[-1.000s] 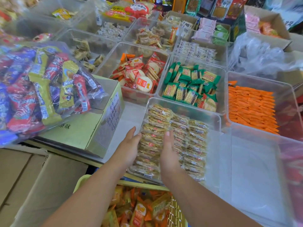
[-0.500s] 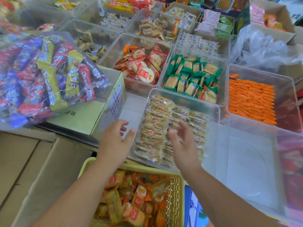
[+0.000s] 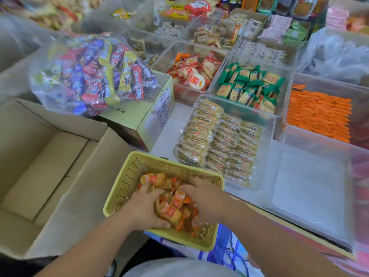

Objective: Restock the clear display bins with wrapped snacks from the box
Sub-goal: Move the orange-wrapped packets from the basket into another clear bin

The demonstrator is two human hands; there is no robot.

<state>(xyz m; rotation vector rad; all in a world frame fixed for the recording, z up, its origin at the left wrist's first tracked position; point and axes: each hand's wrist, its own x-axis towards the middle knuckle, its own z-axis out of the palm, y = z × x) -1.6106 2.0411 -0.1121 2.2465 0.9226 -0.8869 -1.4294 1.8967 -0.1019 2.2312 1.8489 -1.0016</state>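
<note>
A yellow plastic basket point(image 3: 127, 176) sits in front of me with orange-and-tan wrapped snacks point(image 3: 173, 204) piled inside. My left hand point(image 3: 143, 208) and my right hand point(image 3: 205, 198) are both down in the basket, fingers curled round the pile from either side. Just beyond the basket, a clear display bin point(image 3: 267, 124) holds neat rows of tan wrapped crackers point(image 3: 219, 140). To its right stands a clear bin point(image 3: 307, 186) with nothing visible inside.
An open cardboard box point(image 3: 44, 166) lies at my left. A bag of mixed coloured bars point(image 3: 93, 76) rests on a green carton point(image 3: 139, 116). Further back are bins of red-wrapped crackers point(image 3: 193, 74), green packs point(image 3: 249, 84) and orange packs point(image 3: 319, 116).
Both hands have left the cracker bin and dropped down into the yellow basket, closing round the wrapped snacks. The view has tilted down and left, showing the open cardboard box.
</note>
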